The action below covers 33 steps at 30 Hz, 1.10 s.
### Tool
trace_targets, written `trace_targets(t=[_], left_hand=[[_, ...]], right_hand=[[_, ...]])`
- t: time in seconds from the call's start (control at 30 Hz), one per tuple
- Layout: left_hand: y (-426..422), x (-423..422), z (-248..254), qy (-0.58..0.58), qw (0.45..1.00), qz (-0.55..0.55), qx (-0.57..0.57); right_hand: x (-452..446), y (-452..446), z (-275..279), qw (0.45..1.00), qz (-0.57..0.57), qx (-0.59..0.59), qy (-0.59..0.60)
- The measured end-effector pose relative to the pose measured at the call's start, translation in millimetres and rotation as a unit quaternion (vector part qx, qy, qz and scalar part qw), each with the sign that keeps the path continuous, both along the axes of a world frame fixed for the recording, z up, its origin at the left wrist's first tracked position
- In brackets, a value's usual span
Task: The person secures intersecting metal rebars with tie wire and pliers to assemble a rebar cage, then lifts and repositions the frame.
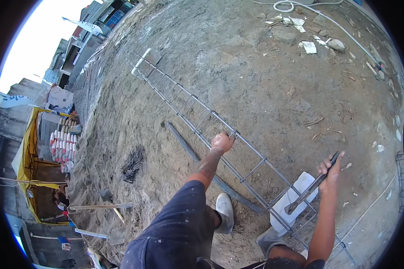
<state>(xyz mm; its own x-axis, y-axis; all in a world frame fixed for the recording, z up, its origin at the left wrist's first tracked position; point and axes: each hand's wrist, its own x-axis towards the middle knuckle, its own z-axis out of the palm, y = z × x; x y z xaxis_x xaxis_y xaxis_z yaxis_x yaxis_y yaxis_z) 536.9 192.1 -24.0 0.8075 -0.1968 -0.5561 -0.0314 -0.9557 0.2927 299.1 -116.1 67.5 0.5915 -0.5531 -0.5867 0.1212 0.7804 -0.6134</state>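
A long rebar cage [256,167], made of steel rods with cross ties, runs diagonally over the ground. My left hand [222,142] is closed around a cross tie near the middle of the cage. In my right hand [330,174] is a pair of dark, long-handled pincers [310,190]. Their jaws point down and left, over a white block [295,199] at the near end of the cage. Whether the jaws touch a rod I cannot tell. Another white support [141,62] sits at the far end of the cage.
A bundle of grey bars [184,144] lies left of the cage, with a heap of dark bent ties [133,164] farther left. A hoe [101,207] rests on the soil. Broken tiles [309,47] and a hose [334,28] are at the upper right.
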Motion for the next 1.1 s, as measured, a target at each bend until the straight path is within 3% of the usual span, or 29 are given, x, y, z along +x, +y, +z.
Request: trace_targets(t=[0.07,0.13,0.17,0.23,0.27,0.3,0.33,0.37,0.47,0.5,0.53,0.6,0.63,0.7,0.83,0.9,1.1], left_hand=[[-3.2,-46.5,18.2,-0.233,0.97,-0.026,0.063],[-5.4,-109.9,27.4,-0.306,0.951,-0.053,0.006],[-8.4,-145.4,47.4,-0.26,0.963,-0.051,-0.053],[-13.1,-215.6,91.7,-0.008,0.993,-0.009,-0.114],[-7.2,-247.4,106.1,0.173,0.969,-0.007,-0.174],[-0.4,-282.6,114.6,0.379,0.876,0.057,-0.292],[5.2,-300.0,144.1,0.553,0.786,0.102,-0.256],[9.2,-311.7,180.7,0.706,0.663,0.141,-0.206],[28.0,-316.5,235.9,0.696,0.69,-0.018,-0.201],[33.8,-311.8,250.3,0.567,0.771,-0.188,-0.222],[40.1,-301.9,260.5,0.591,0.749,-0.243,-0.176],[76.3,-316.5,266.8,0.525,0.77,-0.28,-0.23],[76.9,-300.3,287.6,0.454,0.774,-0.403,-0.181],[95.2,-287.7,315.5,0.405,0.785,-0.424,-0.2],[126.8,-268.1,335.2,0.384,0.739,-0.495,-0.25],[125.4,-259.7,347.4,0.29,0.75,-0.505,-0.314],[115.6,-263.2,374.5,0.292,0.768,-0.494,-0.283]], right_hand=[[-22.9,34.8,10.2,0.996,-0.012,0.03,0.081],[-62.9,67.7,19.1,0.989,-0.019,0.077,0.127],[-83.6,84.6,23.4,0.984,-0.027,0.087,0.155],[-125.0,116.8,44.3,0.968,-0.047,0.112,0.221],[-136.8,132.2,57.9,0.957,-0.06,0.125,0.254],[-146.5,145.0,70.9,0.955,-0.061,0.128,0.262],[-157.5,158.5,82.5,0.943,-0.073,0.161,0.281],[-166.8,173.3,91.1,0.93,-0.091,0.195,0.299],[-189.7,207.4,96.8,0.93,-0.003,0.238,0.28],[-180.7,217.7,114.4,0.923,-0.021,0.282,0.262],[-182.9,231.9,113.6,0.925,-0.025,0.283,0.251],[-179.1,257.6,119.0,0.921,-0.015,0.242,0.305],[-176.0,265.1,126.6,0.914,0.015,0.221,0.339],[-162.1,278.0,141.4,0.919,-0.042,0.219,0.327],[-163.0,296.8,145.1,0.922,-0.126,0.239,0.278],[-163.3,303.0,150.6,0.926,-0.122,0.226,0.277],[-178.2,289.7,184.4,0.94,-0.151,0.223,0.208]])
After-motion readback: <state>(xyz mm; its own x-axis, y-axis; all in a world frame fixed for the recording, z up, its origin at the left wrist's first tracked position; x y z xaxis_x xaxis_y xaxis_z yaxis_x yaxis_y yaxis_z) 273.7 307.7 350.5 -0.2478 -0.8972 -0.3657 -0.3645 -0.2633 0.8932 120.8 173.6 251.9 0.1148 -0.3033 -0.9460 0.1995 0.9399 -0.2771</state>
